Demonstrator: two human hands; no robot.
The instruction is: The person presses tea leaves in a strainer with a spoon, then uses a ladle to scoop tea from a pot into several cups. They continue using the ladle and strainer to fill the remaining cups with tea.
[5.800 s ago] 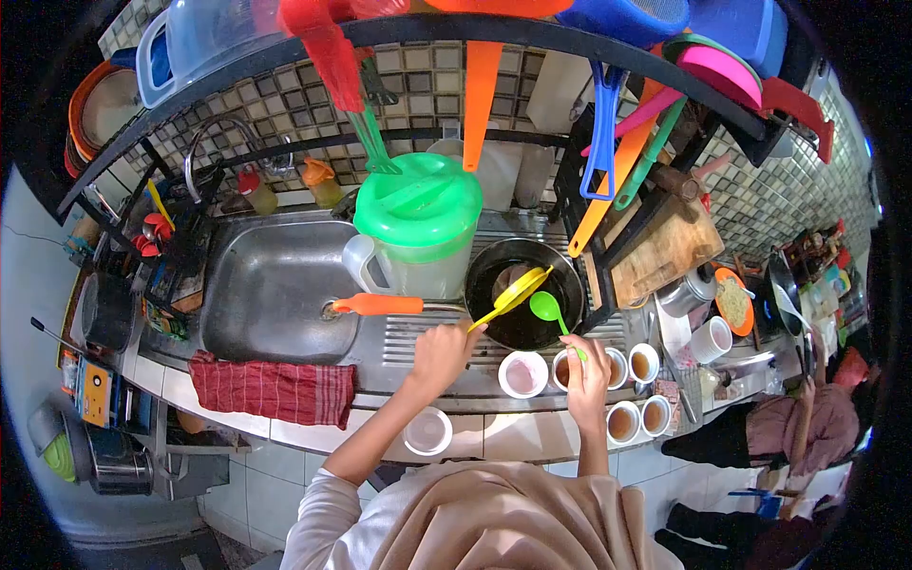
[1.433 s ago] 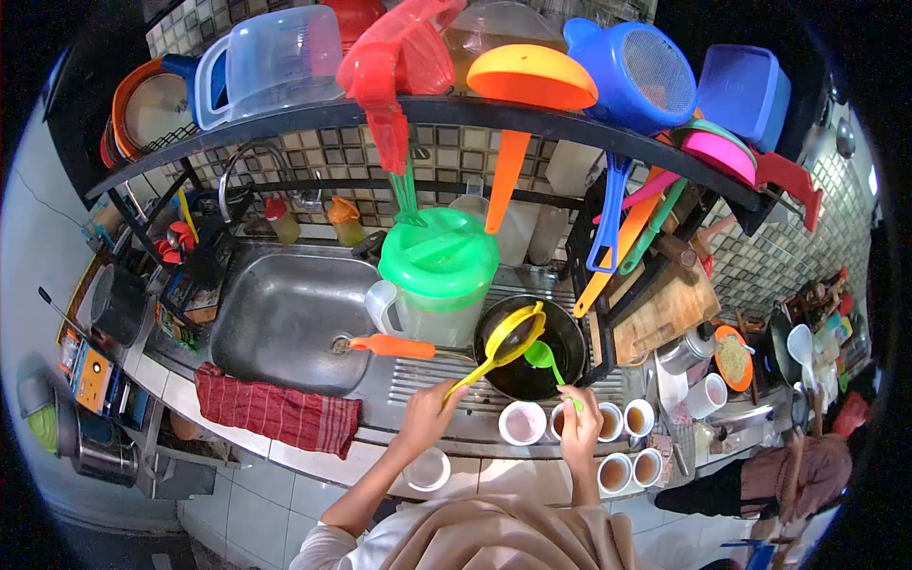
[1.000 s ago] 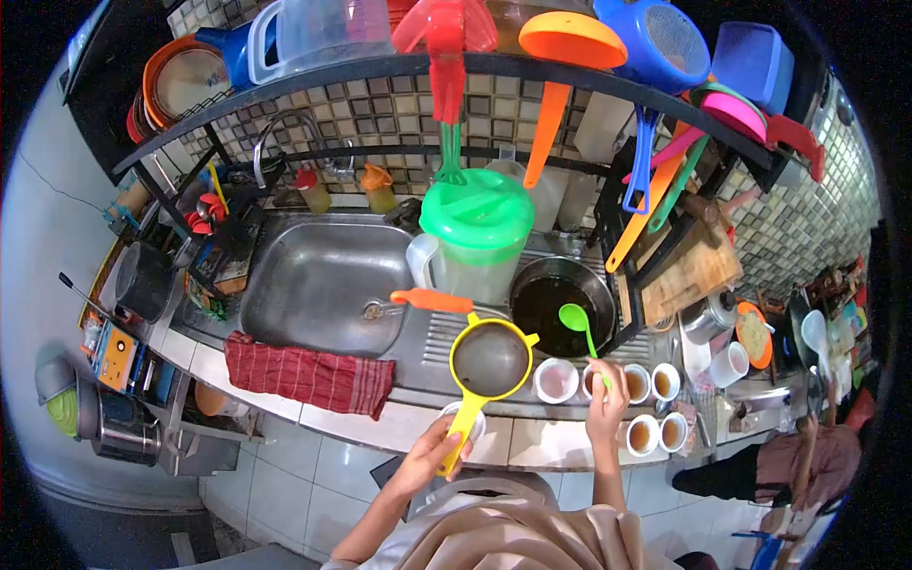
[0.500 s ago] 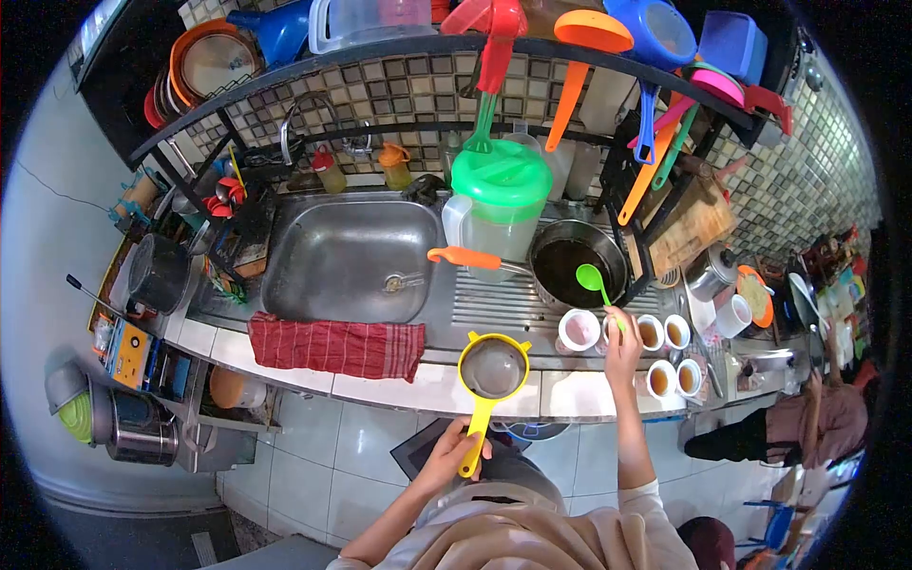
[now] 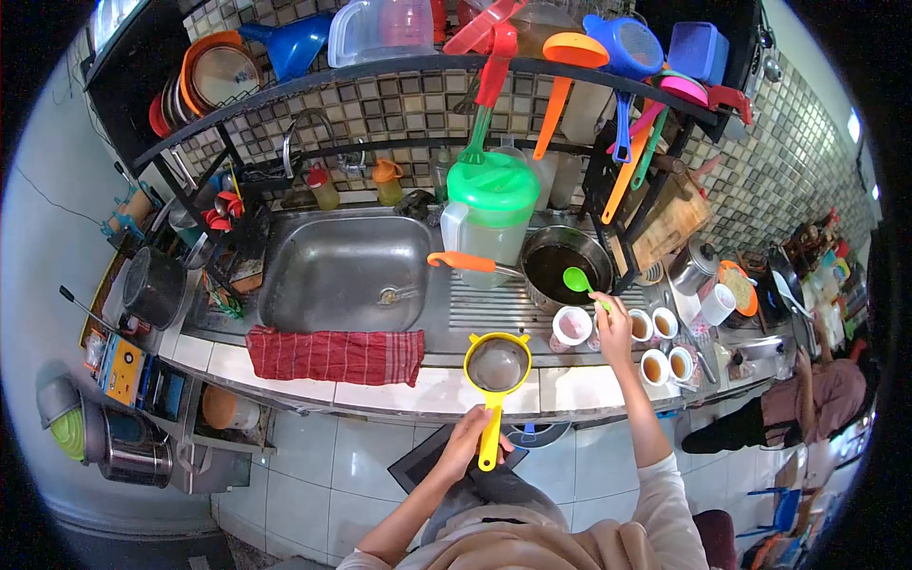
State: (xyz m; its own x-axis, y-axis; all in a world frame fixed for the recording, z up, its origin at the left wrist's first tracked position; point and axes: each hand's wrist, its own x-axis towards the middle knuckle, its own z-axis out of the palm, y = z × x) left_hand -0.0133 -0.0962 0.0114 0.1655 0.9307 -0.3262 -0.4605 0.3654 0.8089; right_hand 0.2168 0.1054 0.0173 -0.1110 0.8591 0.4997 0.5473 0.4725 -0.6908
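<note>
My left hand (image 5: 463, 443) is closed round the handle of a yellow strainer (image 5: 499, 365), which I hold level in front of the counter edge. In my right hand (image 5: 615, 328) is a green plastic spoon (image 5: 577, 279), its bowl over the near rim of the saucepan (image 5: 591, 249). Dark brown liquid fills part of that pan, whose orange handle (image 5: 464, 260) points left. A stack of white cups (image 5: 571, 327) stands left of my right hand. To the right are several small cups of brown liquid (image 5: 655, 369), partly behind my hand.
A steel sink (image 5: 347, 271) lies at left, with a red checked cloth (image 5: 334, 357) on the counter edge. Behind the pan handle stands a green-lidded pitcher (image 5: 492, 195). Utensils hang from the rack (image 5: 408, 65) above. Another person (image 5: 822, 404) is at far right.
The whole view has shifted slightly as my head moved. Both hands keep hold of the strainer and the spoon, and the spoon still hovers at the pan's near side.
</note>
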